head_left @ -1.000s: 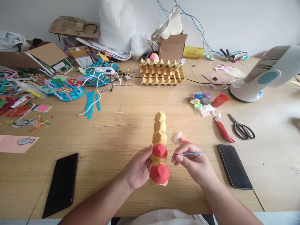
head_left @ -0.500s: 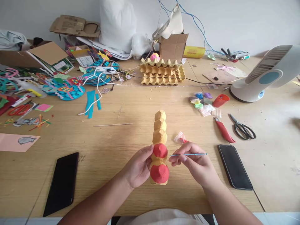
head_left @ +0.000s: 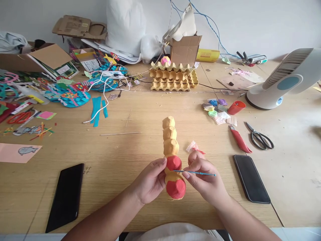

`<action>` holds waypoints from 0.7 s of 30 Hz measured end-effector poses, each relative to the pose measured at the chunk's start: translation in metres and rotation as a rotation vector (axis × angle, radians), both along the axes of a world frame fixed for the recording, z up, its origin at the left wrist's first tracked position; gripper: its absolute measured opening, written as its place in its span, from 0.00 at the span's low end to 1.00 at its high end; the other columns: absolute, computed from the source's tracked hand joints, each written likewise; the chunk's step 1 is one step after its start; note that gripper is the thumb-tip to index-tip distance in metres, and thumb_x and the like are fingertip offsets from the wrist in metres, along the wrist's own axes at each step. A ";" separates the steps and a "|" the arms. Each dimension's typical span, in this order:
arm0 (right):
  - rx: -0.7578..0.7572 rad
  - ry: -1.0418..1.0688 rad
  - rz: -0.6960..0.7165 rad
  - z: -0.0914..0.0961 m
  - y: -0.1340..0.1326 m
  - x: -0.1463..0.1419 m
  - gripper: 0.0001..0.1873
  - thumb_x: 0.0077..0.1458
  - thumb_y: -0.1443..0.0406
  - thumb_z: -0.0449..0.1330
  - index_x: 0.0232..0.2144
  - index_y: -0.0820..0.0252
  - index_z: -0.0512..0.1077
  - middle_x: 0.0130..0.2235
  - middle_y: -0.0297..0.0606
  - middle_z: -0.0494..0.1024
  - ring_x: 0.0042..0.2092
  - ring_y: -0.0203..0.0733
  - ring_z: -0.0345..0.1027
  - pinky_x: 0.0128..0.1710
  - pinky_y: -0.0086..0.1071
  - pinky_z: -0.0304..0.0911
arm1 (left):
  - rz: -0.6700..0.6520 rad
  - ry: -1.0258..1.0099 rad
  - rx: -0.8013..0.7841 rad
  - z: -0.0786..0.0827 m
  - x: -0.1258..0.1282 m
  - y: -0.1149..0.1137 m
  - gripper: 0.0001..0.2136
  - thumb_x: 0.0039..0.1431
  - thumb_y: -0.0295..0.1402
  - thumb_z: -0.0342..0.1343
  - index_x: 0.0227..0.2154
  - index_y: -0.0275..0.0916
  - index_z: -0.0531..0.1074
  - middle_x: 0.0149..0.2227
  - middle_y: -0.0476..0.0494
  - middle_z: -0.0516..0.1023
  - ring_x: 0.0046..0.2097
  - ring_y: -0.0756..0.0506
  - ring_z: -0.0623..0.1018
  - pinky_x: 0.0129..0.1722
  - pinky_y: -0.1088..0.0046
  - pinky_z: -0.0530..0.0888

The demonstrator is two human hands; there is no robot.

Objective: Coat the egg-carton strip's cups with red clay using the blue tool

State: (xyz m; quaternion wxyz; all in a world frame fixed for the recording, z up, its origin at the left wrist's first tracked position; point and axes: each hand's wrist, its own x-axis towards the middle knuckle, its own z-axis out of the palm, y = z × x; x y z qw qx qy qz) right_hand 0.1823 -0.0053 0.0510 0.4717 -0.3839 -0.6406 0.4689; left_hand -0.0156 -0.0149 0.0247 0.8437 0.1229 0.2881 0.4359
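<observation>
A strip of egg-carton cups [head_left: 171,146] lies lengthwise on the wooden table [head_left: 125,154], its two nearest cups covered in red clay. My left hand [head_left: 150,180] grips the strip's left side at the red cups. My right hand [head_left: 204,177] pinches a thin blue stick [head_left: 198,172], whose tip touches the strip between the two red cups. A small plastic bag with red clay [head_left: 192,146] lies just behind my right hand.
Black phones lie at the near left [head_left: 65,195] and near right [head_left: 251,178]. A red craft knife [head_left: 239,140], scissors [head_left: 259,137], red cup [head_left: 235,107] and clay packets [head_left: 214,108] sit right; a fan [head_left: 286,80] far right. Stacked egg trays [head_left: 173,80] and craft clutter fill the back.
My right hand moved left and down, bringing the blue stick's tip against the strip between the red cups. The strip's near end swung slightly to the right.
</observation>
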 end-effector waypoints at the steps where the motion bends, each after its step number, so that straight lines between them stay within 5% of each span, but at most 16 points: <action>1: 0.010 -0.007 0.002 0.000 0.000 0.000 0.10 0.60 0.63 0.66 0.27 0.55 0.75 0.31 0.34 0.67 0.35 0.41 0.63 0.38 0.38 0.61 | -0.002 -0.003 0.002 0.000 0.000 0.000 0.13 0.60 0.41 0.66 0.37 0.34 0.82 0.33 0.43 0.81 0.33 0.51 0.77 0.35 0.78 0.75; 21: 0.179 -0.134 -0.030 0.002 -0.002 0.000 0.08 0.59 0.71 0.64 0.28 0.55 0.73 0.30 0.33 0.66 0.33 0.40 0.64 0.31 0.35 0.59 | -0.004 0.062 -0.019 0.003 0.001 -0.001 0.16 0.59 0.43 0.66 0.39 0.33 0.81 0.38 0.40 0.81 0.38 0.47 0.79 0.41 0.73 0.75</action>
